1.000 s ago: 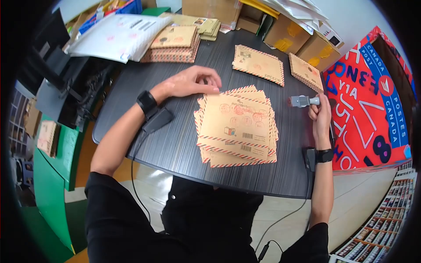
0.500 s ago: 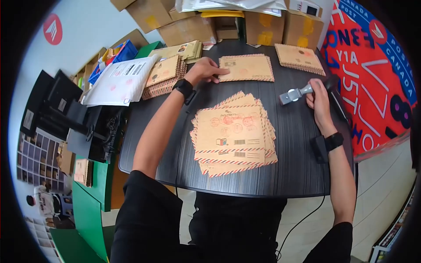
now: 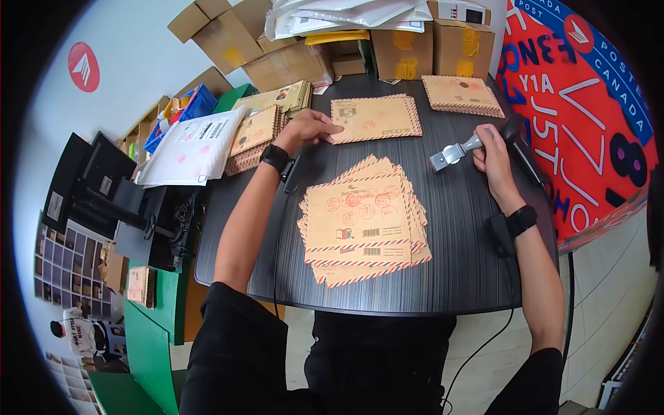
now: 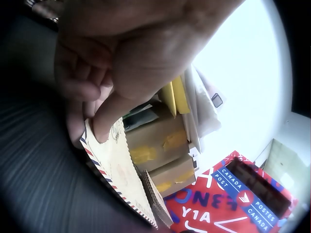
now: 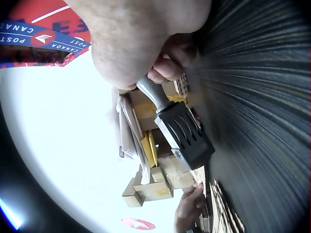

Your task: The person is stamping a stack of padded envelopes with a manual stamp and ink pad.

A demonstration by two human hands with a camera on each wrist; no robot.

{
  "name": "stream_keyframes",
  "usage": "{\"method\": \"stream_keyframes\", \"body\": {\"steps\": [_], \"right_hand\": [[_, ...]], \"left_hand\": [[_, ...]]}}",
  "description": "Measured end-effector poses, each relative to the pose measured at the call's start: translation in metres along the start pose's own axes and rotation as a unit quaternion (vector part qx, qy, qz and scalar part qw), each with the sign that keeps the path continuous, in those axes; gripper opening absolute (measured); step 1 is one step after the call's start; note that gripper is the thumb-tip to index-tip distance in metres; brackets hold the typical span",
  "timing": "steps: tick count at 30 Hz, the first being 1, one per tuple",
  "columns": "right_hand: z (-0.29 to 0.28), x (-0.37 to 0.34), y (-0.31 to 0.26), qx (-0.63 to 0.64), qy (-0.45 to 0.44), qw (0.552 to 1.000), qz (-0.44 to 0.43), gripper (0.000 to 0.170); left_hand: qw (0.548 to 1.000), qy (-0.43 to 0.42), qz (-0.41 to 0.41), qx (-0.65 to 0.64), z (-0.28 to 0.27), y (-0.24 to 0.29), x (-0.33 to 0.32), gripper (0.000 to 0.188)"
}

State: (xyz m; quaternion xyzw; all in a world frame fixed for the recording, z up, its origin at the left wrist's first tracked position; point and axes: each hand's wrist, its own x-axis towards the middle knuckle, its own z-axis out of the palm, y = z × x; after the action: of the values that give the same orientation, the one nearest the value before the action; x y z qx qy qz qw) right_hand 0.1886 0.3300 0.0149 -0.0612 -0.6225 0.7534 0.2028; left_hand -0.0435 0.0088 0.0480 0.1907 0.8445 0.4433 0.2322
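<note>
Left hand [image 3: 306,129] newly on tan, stripe-edged envelope [image 3: 377,119]

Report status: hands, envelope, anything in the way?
Left hand pinches envelope by its left end. Right hand grips stamp, apart from envelope. Nothing visible between stamp and envelope.

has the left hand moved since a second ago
Yes, the left hand has moved forward: judged against the envelope pile, it went from beside its far left corner to the far envelope, pinching its left edge.
</note>
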Motion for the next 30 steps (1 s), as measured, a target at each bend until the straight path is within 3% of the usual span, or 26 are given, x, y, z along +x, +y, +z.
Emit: {"method": "stream_keyframes", "body": {"steps": [9, 12, 17, 20, 21, 24, 26, 29, 30], "right_hand": [[-0.002, -0.001, 0.002, 0.004, 0.007, 1.0, 0.001, 0.021], [0.0, -0.004, 0.0, -0.003, 0.017, 1.0, 0.007, 0.021], [-0.003, 0.0, 0.001, -0.008, 0.004, 1.0, -0.002, 0.021], [-0.004, 0.0, 0.001, -0.018, 0.006, 1.0, 0.002, 0.02], [-0.002, 0.0, 0.0, -0.022, 0.008, 1.0, 0.0, 0.02], [0.006, -0.006, -0.006, -0.031, 0.019, 0.999, -0.006, 0.02], [0.02, -0.01, -0.018, -0.043, 0.014, 0.999, -0.013, 0.02], [0.049, -0.017, -0.047, -0.076, 0.051, 0.986, -0.136, 0.021], [0.063, -0.023, -0.061, -0.082, 0.043, 0.987, -0.133, 0.021]], "left_hand": [[0.998, 0.053, 0.008, 0.043, -0.015, -0.012, -0.023, 0.02], [0.984, 0.02, 0.083, -0.154, -0.023, -0.02, -0.043, 0.01], [0.966, -0.001, 0.174, -0.191, -0.016, -0.027, -0.098, 0.006], [0.947, -0.097, 0.289, -0.096, -0.015, -0.033, -0.122, 0.013], [0.947, -0.093, 0.288, -0.106, -0.015, -0.035, -0.125, 0.013], [0.92, -0.211, 0.329, -0.017, -0.012, -0.043, -0.125, 0.019], [0.928, -0.205, 0.304, -0.061, -0.007, -0.054, -0.12, 0.019], [0.937, -0.195, 0.257, -0.135, 0.0, -0.064, -0.112, 0.019], [0.936, -0.193, 0.255, -0.144, 0.0, -0.063, -0.114, 0.018]]}}
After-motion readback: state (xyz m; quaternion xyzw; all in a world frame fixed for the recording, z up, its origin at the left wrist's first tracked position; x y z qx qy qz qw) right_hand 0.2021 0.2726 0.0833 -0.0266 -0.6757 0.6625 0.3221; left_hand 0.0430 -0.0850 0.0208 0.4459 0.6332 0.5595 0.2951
